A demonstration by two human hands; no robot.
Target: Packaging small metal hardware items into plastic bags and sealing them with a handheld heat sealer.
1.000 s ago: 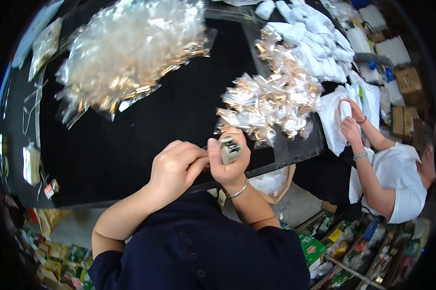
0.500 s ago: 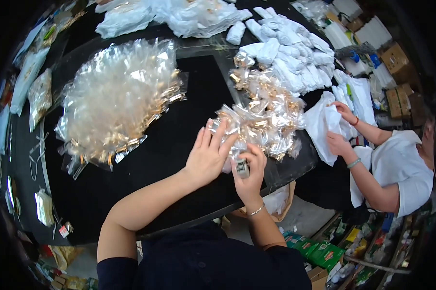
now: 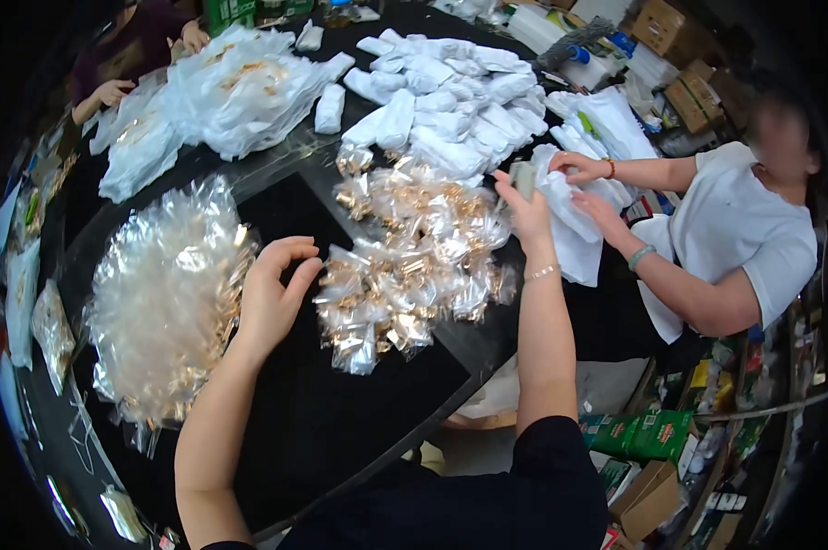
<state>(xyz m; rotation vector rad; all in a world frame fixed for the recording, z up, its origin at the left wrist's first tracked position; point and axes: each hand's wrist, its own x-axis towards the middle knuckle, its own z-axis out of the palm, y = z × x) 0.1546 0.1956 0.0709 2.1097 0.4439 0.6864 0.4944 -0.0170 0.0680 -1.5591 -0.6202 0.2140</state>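
My left hand (image 3: 281, 289) is raised above the black table, fingers curved with the thumb apart and nothing in it. It is between a large pile of clear plastic packets (image 3: 153, 302) on the left and a looser heap of clear packets with gold-coloured pieces (image 3: 423, 252) on the right. My right hand (image 3: 531, 220) reaches out past the right edge of that heap. Its fingers are closed round a small grey handheld tool (image 3: 522, 176), whose kind I cannot make out. The tool's upper end sticks up beside a white plastic bag (image 3: 570, 243).
At my right a co-worker (image 3: 739, 229) handles the white bag, close to my right hand. White wrapped bundles (image 3: 460, 101) are piled beyond the heap. Further left lie white plastic bags (image 3: 240, 92), beside another person's hand (image 3: 113, 92). Cartons (image 3: 648, 435) stand below the table's edge.
My hands have parted from the packet heap. The left moved left and lifted off; the right swung away to the far right with the grey tool. The view has shifted.
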